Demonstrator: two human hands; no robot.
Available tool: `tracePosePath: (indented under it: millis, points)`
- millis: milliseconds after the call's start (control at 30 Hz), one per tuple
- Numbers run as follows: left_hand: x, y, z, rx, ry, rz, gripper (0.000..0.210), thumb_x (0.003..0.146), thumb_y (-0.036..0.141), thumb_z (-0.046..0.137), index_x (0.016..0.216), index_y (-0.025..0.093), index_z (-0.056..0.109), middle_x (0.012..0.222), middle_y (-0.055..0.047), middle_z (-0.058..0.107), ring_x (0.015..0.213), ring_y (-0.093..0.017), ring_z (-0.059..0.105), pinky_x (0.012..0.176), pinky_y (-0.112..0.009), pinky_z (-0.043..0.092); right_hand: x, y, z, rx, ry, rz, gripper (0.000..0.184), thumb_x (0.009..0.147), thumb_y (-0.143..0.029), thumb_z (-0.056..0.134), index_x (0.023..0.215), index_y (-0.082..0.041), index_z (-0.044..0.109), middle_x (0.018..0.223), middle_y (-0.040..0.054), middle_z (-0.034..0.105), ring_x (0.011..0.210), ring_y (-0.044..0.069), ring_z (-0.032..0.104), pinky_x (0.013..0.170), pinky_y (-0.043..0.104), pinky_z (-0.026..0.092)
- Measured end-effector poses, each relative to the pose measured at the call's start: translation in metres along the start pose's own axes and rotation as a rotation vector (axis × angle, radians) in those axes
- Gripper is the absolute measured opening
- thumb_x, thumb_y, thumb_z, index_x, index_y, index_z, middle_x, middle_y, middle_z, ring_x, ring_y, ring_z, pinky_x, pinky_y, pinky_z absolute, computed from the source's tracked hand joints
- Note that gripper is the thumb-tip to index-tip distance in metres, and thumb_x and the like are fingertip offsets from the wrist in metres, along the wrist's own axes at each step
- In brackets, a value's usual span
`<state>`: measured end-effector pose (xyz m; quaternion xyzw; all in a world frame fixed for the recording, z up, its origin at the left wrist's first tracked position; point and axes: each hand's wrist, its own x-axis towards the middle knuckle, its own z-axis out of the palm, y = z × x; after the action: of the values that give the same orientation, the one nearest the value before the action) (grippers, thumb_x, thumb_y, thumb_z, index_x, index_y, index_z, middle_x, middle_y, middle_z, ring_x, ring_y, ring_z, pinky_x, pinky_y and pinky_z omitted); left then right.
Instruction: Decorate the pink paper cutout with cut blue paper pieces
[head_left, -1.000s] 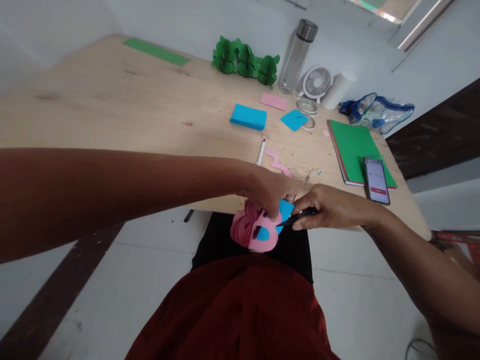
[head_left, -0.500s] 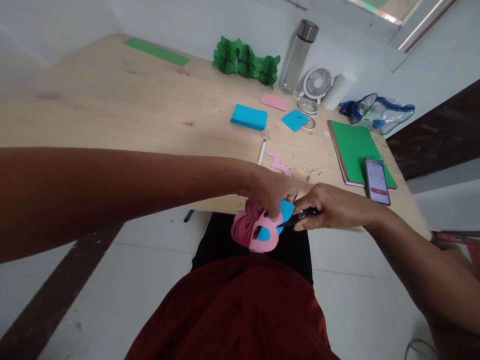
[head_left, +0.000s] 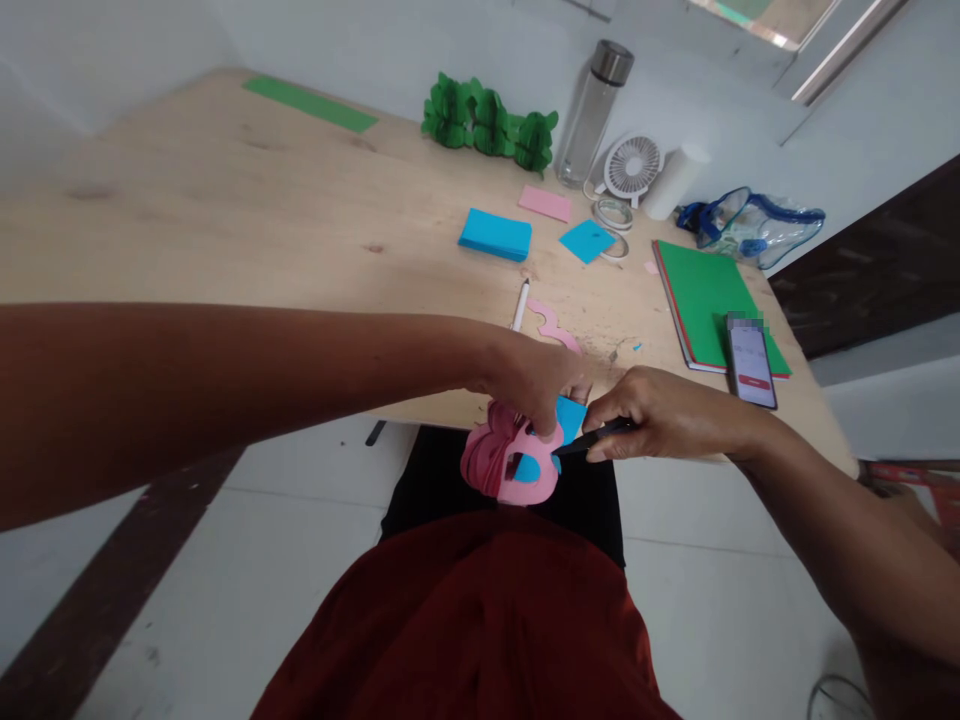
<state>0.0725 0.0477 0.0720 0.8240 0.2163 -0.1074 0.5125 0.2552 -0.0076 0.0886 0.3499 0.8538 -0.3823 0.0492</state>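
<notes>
Left hand (head_left: pixel 536 378) grips a fanned, round-lobed bundle of pink paper (head_left: pixel 531 490) together with one piece of bright blue paper (head_left: pixel 572 416) that shows behind the bundle's front outline and through its opening. Right hand (head_left: pixel 641 412) is closed around one pair of black scissors (head_left: pixel 607 432), the tips meeting the papers' right side. Bundle and blue paper are held over the lap, at the near edge of the pale wooden table (head_left: pixel 225 210).

Writing is scarce: one dark-framed phone (head_left: pixel 752 365) has a lit screen with a row of digits and a red button, all too blurred to read. It lies partly on one green-covered notebook (head_left: pixel 701 295) with a red edge.

Counted on the tabletop: one thick stack of blue paper (head_left: pixel 495 233), one single blue sheet (head_left: pixel 587 241), one pink paper rectangle (head_left: pixel 544 202), one wavy pink paper strip (head_left: pixel 551 325), one white pen with a dark tip (head_left: pixel 521 303) and two rolls of tape (head_left: pixel 613 212). Farther back are one long green paper strip (head_left: pixel 311 103), one three-lobed green paper garland (head_left: pixel 491 122), one clear bottle with a metal cap (head_left: pixel 589 125) and one small white fan (head_left: pixel 632 167).
</notes>
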Motion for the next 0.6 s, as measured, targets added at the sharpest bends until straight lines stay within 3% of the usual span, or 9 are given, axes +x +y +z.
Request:
tracePosePath:
  millis: [167,300,367,433,533,600]
  points:
    - [-0.003,-0.006,-0.002,-0.074,0.002,0.001,0.013,0.057,0.014,0.057,0.066,0.02,0.05,0.054,0.006,0.045,0.046,-0.012,0.044,0.04,-0.022,0.028,-0.001,0.001,-0.002,0.03,-0.032,0.051,0.018,0.084,-0.034,0.064,0.085,-0.017,0.071,0.06,-0.0043,0.058,0.05,0.007,0.044,0.05,0.02,0.03]
    - [-0.011,-0.009,-0.004,-0.138,0.085,-0.033,0.017,0.058,0.011,0.059,0.071,0.02,0.052,0.054,0.006,0.047,0.048,-0.012,0.046,0.042,-0.021,0.032,-0.009,0.003,-0.005,0.069,0.005,0.099,0.021,0.083,-0.037,0.064,0.085,-0.016,0.069,0.061,-0.0036,0.057,0.051,0.007,0.043,0.05,0.02,0.031]
    - [-0.017,-0.012,-0.003,-0.17,0.125,-0.013,0.014,0.061,0.014,0.061,0.068,0.02,0.051,0.057,0.005,0.048,0.05,-0.012,0.046,0.042,-0.021,0.033,-0.015,0.007,-0.001,0.097,0.105,0.114,0.024,0.081,-0.04,0.065,0.082,-0.016,0.067,0.063,-0.0031,0.055,0.054,0.008,0.043,0.051,0.02,0.031]
    - [-0.023,-0.017,-0.002,-0.195,0.192,0.022,0.014,0.062,0.015,0.062,0.067,0.019,0.05,0.058,0.005,0.048,0.051,-0.011,0.045,0.042,-0.02,0.031,-0.018,0.012,0.01,0.189,0.282,0.154,0.024,0.081,-0.04,0.064,0.083,-0.016,0.066,0.066,-0.0023,0.054,0.056,0.009,0.043,0.052,0.021,0.032]
    - [-0.032,-0.024,0.001,-0.268,0.269,0.074,0.011,0.065,0.014,0.061,0.072,0.018,0.052,0.062,0.005,0.051,0.054,-0.01,0.048,0.046,-0.02,0.034,-0.019,0.017,0.036,0.38,0.557,0.226,0.026,0.083,-0.043,0.061,0.082,-0.016,0.063,0.07,-0.0009,0.051,0.061,0.011,0.043,0.054,0.023,0.034]
    - [-0.037,-0.028,0.005,-0.313,0.346,0.075,0.012,0.067,0.016,0.061,0.073,0.018,0.052,0.064,0.005,0.052,0.056,-0.01,0.049,0.05,-0.021,0.037,-0.016,0.016,0.054,0.482,0.664,0.244,0.026,0.082,-0.044,0.061,0.083,-0.017,0.063,0.066,-0.0019,0.049,0.059,0.011,0.042,0.054,0.023,0.033]
